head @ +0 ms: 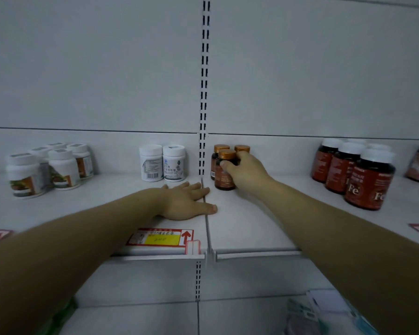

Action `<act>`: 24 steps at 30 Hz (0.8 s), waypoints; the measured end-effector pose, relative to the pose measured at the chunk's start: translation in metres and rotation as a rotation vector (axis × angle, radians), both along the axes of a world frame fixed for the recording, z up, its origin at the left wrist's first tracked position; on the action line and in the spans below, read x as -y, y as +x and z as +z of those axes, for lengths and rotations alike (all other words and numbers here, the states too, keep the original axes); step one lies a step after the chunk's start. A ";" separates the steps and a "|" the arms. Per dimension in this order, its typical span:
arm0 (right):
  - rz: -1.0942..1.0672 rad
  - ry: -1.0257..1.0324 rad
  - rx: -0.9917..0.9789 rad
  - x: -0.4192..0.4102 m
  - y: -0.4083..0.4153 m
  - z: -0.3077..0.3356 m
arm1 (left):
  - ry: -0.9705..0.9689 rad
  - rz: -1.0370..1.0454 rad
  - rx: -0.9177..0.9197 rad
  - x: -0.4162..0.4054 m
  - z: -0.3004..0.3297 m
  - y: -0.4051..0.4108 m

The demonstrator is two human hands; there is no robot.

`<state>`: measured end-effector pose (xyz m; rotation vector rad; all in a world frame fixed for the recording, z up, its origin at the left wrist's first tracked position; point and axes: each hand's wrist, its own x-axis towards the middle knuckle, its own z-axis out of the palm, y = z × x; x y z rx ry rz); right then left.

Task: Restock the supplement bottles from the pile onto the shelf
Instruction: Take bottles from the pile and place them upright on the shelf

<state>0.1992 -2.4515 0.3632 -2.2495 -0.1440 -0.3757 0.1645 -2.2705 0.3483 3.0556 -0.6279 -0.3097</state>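
Right hand (246,171) has its grip wrapped around the front amber bottle (225,174), setting it by two more near the shelf's (252,228) back edge so they sit grouped. Left hand (188,201) lies flat and released on the shelf, probably bracing.

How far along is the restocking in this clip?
Done: two gold-capped bottles already stand at the back of the shelf, beside the upright. In hand: the right hand grips a third bottle standing in front of them; the left hand rests flat on the shelf. Left: cannot tell, since the pile is out of view.
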 end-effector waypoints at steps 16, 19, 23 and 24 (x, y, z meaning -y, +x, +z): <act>0.182 -0.484 0.208 -0.088 -0.038 0.066 | -0.292 0.284 0.181 -0.097 0.045 -0.080; 0.262 -0.516 0.187 -0.151 -0.048 0.068 | -0.287 0.359 0.277 -0.151 0.049 -0.111; 0.367 -0.579 0.250 -0.261 -0.068 0.076 | -0.269 0.453 0.386 -0.244 0.048 -0.160; 0.399 -0.576 0.270 -0.293 -0.076 0.077 | -0.264 0.491 0.391 -0.272 0.047 -0.174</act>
